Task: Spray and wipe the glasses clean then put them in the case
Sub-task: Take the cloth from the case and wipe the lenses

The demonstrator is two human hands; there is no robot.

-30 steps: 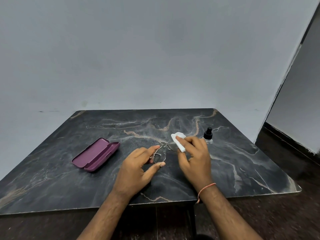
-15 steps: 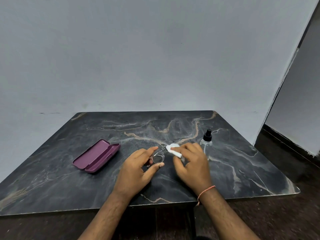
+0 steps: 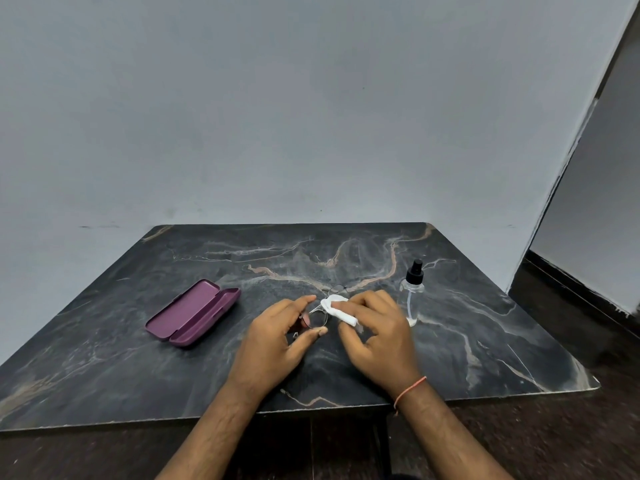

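Observation:
Thin wire-framed glasses are held over the middle of the dark marble table. My left hand pinches one lens rim between thumb and forefinger. My right hand presses a folded white cloth against the other lens. The far rim of the glasses pokes out behind the cloth. An open purple glasses case lies flat to the left, apart from both hands. A clear spray bottle with a black nozzle stands upright just right of my right hand.
A plain grey wall rises behind the table. A wall corner and a dark floor strip lie at the right. The table's near edge runs just under my wrists.
Both hands with the glasses have sunk closer to the table. The cloth has slid left along the lens. The case and bottle have stayed put.

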